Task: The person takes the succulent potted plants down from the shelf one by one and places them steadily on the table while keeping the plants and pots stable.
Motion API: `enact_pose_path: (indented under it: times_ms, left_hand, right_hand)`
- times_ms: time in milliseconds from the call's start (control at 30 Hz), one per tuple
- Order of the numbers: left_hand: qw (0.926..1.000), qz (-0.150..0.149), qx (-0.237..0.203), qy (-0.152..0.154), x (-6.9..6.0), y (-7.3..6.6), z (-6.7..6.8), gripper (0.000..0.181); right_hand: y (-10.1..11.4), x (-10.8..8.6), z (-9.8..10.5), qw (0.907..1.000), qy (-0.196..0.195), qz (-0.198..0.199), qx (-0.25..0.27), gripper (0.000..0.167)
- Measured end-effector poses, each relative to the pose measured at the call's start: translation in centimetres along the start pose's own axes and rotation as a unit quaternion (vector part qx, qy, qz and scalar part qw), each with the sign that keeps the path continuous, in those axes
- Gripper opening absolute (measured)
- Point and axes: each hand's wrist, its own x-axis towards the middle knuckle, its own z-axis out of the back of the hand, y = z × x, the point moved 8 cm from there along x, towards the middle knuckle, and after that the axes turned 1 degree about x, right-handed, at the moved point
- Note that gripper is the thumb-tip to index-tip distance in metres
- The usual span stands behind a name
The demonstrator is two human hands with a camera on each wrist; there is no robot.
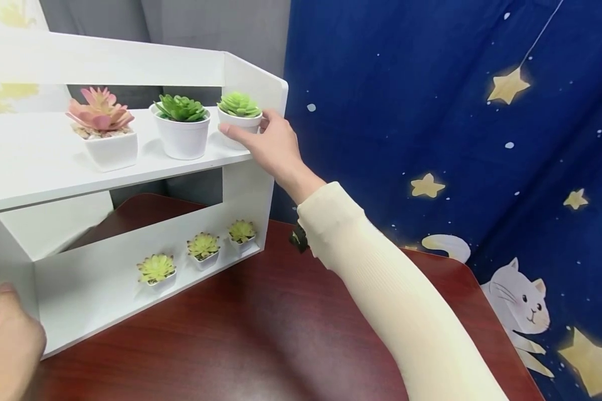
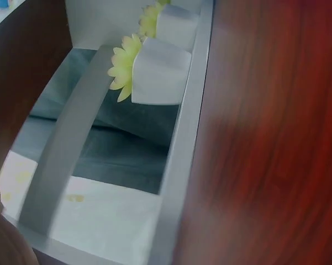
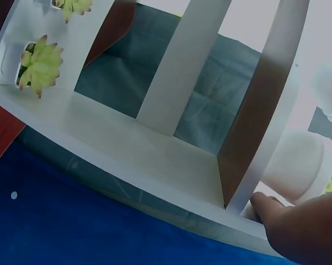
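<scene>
A white pot (image 1: pixel 247 123) bearing a light-green succulent (image 1: pixel 238 104) stands at the right end of the upper shelf (image 1: pixel 45 161) of a white unit (image 1: pixel 130 61). My right grip (image 1: pixel 277 146) pinches it, thumb across the front and fingers round the far side by the end panel (image 1: pixel 256 83), spread no wider than the pot itself; whether its base bears fully on the board, I cannot tell. At lower left, my left grip (image 1: pixel 12 342) is at the left panel (image 1: pixel 2 250), thumb raised; the rest runs out of frame, so I cannot tell whether it has closed on the edge.

Careful handling, as I judge it, means light pressure on the wall, the rim level and the base flat, with room beside the end panel for my fingers to slip free. The thumb would do best to ease off without a tug, since the shelf's front edge is near and a pull could tip the pot over it.

Just beside, apart, a round pot (image 1: pixel 183 139) holds a dark-green succulent (image 1: pixel 180 107); farther left, a square pot (image 1: pixel 112 151) carries a pink succulent (image 1: pixel 100 110) over pale pebbles (image 1: pixel 97 133). Below, along the lower shelf (image 1: pixel 90 317), three small white pots (image 1: pixel 163 283) hold yellow-green rosettes (image 1: pixel 155 267), one apiece, spaced in a row above the reddish-brown desk (image 1: pixel 190 345).
</scene>
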Motion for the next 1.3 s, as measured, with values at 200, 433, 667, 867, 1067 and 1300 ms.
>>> enact_pose_path:
  times_ms: [200, 433, 667, 867, 1067, 1300]
  left_hand:
    - [0.9867, -0.111, -0.092, -0.074, 0.2, -0.9, 0.4, 0.04]
    - [0.9615, -0.196, -0.138, -0.135, -0.4, -2.0, 0.8, 0.048]
    - [0.9337, -0.274, -0.166, -0.16, -1.4, -3.4, 0.8, 0.054]
    - [0.9194, -0.32, -0.161, -0.162, -2.7, -4.8, 0.6, 0.056]
    - [0.9102, -0.345, -0.153, -0.171, -3.8, -5.7, 0.5, 0.057]
    - [0.9068, -0.362, -0.131, -0.171, -3.7, -5.8, 0.3, 0.057]
  right_hand:
    - [0.0, 0.3, -0.3, 0.9998, -0.012, 0.004, 0.014, 0.074]
    - [-0.2, 0.7, -0.5, 0.9994, -0.015, -0.016, 0.027, 0.08]
    - [-0.4, 1.0, 0.0, 0.9988, -0.029, -0.025, 0.029, 0.078]
    - [-0.7, 1.0, 0.9, 0.998, -0.051, -0.024, 0.028, 0.076]
    - [-1.1, 0.8, 1.5, 0.9974, -0.064, -0.025, 0.022, 0.071]
    - [-1.0, 0.5, 2.4, 0.995, -0.079, -0.027, 0.054, 0.073]
